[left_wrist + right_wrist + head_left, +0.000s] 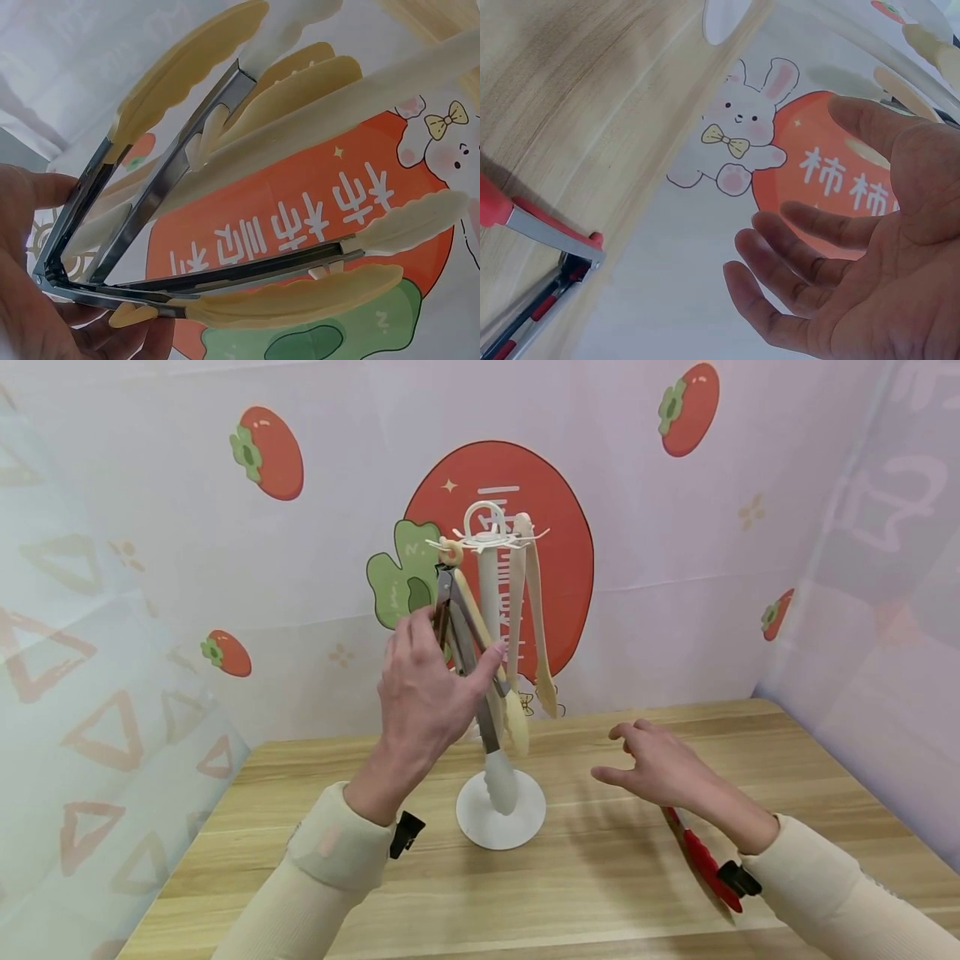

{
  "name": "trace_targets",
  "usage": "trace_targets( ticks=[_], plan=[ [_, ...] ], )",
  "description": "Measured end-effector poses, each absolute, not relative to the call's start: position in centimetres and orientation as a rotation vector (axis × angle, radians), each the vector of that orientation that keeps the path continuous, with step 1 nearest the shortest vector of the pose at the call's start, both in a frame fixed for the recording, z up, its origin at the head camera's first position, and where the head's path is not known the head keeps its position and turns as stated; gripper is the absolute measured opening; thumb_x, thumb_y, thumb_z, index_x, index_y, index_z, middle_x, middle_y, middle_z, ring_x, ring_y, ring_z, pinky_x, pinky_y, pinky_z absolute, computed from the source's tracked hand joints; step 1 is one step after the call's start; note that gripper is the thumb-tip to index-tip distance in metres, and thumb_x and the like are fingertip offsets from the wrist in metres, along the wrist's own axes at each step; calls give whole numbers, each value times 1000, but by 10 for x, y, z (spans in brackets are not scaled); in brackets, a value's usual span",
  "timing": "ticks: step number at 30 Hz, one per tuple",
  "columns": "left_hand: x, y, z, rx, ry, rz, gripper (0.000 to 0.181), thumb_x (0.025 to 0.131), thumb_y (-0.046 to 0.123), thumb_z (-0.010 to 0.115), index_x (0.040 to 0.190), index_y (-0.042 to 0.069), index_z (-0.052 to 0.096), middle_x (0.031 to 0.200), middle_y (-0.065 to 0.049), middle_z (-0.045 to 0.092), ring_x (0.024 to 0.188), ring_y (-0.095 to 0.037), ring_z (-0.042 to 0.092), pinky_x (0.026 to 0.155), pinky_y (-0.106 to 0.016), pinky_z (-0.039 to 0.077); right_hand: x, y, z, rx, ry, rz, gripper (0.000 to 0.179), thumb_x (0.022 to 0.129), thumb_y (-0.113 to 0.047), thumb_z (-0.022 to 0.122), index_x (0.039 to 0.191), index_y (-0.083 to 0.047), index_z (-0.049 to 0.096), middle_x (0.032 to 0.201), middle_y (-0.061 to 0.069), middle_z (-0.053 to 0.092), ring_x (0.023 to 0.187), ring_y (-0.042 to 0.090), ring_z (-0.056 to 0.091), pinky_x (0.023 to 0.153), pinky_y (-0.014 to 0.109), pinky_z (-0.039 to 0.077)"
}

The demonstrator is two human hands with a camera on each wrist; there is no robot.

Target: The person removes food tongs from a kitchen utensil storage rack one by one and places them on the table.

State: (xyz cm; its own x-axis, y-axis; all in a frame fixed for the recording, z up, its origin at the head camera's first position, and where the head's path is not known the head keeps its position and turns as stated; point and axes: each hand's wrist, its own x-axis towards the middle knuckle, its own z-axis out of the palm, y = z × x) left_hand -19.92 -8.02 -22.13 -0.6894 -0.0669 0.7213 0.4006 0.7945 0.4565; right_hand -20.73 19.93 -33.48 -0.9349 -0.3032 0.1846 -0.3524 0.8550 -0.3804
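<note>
Around hanging white-tipped steel tongs (488,727), the left hand (423,689) spreads, perhaps steadying them. The loose right hand (662,764) holds nothing.

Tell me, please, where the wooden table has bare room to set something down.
Bare wood lies between the round white base and the red metal tongs, and left of that base. The upright white rack is crowded with hanging silver metal tongs.

Glossy metal tong arms (169,178), matt plastic-looking tips (300,301) — smooth wood-grained tabletop (585,893), matt cloth-like backdrop (352,468)
</note>
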Motion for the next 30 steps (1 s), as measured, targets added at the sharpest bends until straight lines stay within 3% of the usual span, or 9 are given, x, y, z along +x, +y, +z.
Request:
trace_targets(
  ticks=[10, 19, 30],
  plan=[
    [-193, -87, -216, -235, -2220, -796, 79, 88, 52, 72, 140, -2, 49, 128, -16, 55, 113, -33, 55, 84, -51, 54, -208, 196, -330, 518, -2910, 658, 61, 86, -44, 79, 124, 1, 63, 105, 14, 63, 89, 30, 63, 67, 43, 53],
    [-187, -92, -215, -225, -2206, -820, 78, 87, 52, 72, 139, -1, 50, 121, -14, 56, 105, -29, 53, 75, -46, 50, -211, 190, -321, 515, -2845, 672, 61, 88, -41, 78, 127, 3, 61, 108, 18, 63, 93, 34, 63, 74, 50, 54],
    [-177, -100, -222, -221, -2225, -863, 78, 87, 52, 72, 139, -1, 49, 112, -12, 54, 101, -28, 51, 80, -46, 44, -213, 184, -306, 550, -2692, 790, 59, 89, -36, 78, 130, 2, 58, 115, 21, 61, 103, 37, 60, 82, 53, 51]
  ],
)
